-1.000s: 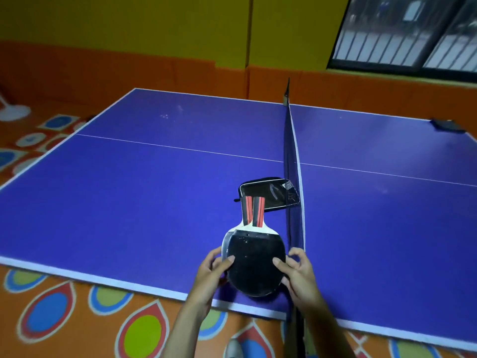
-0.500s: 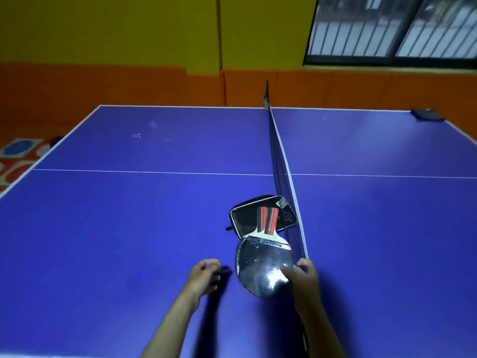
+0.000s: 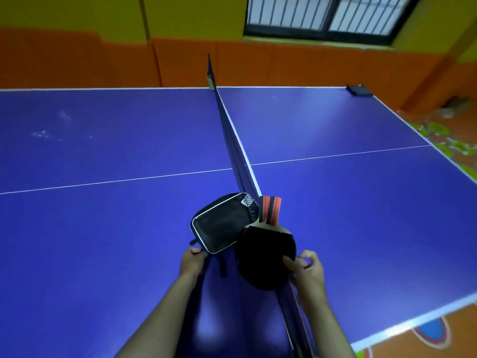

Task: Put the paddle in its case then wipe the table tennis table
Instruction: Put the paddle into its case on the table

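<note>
Right hand [image 3: 308, 270] pinching black paddle [image 3: 267, 257] by blade edge, handle pointing away beside net [image 3: 233, 140]; left hand [image 3: 192, 262] gripping near corner of open case [image 3: 222, 223] lying on blue table [image 3: 103, 241]

No text, label, brand, number or sign could be read anywhere in the view. The open case [image 3: 222, 223] showed only plain dark lining and a pale edge. The paddle [image 3: 265, 257] showed only a black face and red and black stripes on its handle, with no lettering that could be made out.
</note>
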Demonstrator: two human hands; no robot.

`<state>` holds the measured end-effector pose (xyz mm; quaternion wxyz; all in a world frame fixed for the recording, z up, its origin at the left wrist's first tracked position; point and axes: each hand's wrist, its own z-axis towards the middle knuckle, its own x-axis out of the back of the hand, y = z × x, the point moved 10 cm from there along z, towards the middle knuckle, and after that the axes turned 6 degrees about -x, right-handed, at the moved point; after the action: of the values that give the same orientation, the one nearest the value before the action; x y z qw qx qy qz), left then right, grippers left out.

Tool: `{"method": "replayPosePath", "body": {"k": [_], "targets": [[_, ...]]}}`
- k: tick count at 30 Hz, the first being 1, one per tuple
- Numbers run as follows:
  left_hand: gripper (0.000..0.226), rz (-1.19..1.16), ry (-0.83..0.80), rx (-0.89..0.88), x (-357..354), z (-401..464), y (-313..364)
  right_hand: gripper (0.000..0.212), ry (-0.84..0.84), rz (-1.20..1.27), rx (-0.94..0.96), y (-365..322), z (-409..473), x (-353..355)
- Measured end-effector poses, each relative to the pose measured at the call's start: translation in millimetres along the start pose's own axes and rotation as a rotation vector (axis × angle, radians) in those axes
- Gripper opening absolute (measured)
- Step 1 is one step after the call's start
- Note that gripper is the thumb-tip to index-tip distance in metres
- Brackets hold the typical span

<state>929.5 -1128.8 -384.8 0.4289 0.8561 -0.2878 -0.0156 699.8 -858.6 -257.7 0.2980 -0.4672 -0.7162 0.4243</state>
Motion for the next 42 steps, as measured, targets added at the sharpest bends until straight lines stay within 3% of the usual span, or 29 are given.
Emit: {"method": "replayPosePath", "body": {"k": [4, 9, 14, 18, 21, 26, 28, 35, 39, 42], "targets": [[0.024, 0.198, 0.03, 0.014, -9, 56, -10, 0.05, 0.036, 0.071, -0.028, -3, 31, 3], [0.029, 0.251, 0.076, 0.088, -22, 65, 1, 0.048, 0.065, 0.067, -0.057, 1, 77, 3], [0.042, 0.354, 0.093, 0.015, -28, 66, -2, 0.047, 0.089, 0.078, -0.126, 24, 112, 3], [0.037, 0.419, 0.105, -0.043, -23, 65, 4, 0.048, 0.086, 0.091, -0.184, 36, 114, 1], [0.033, 0.593, 0.11, -0.079, -4, 67, 14, 0.05, 0.078, 0.113, -0.179, 37, 108, 0], [0.047, 1.037, 0.045, -0.25, 29, 72, 38, 0.048, 0.059, 0.127, -0.162, 31, 87, 7], [0.045, 1.099, 0.047, -0.295, 36, 73, 48, 0.047, 0.046, 0.138, -0.151, 29, 78, 10], [0.043, 0.968, 0.01, -0.223, 64, 62, 24, 0.046, 0.028, 0.099, -0.128, 25, 42, 20], [0.017, 0.828, 0.006, -0.178, 85, 53, -11, 0.045, 0.028, 0.089, -0.126, 21, 25, 16], [0.016, 0.648, 0.076, -0.041, 109, 55, -52, 0.045, 0.028, 0.088, -0.123, 19, 14, 11]]}}
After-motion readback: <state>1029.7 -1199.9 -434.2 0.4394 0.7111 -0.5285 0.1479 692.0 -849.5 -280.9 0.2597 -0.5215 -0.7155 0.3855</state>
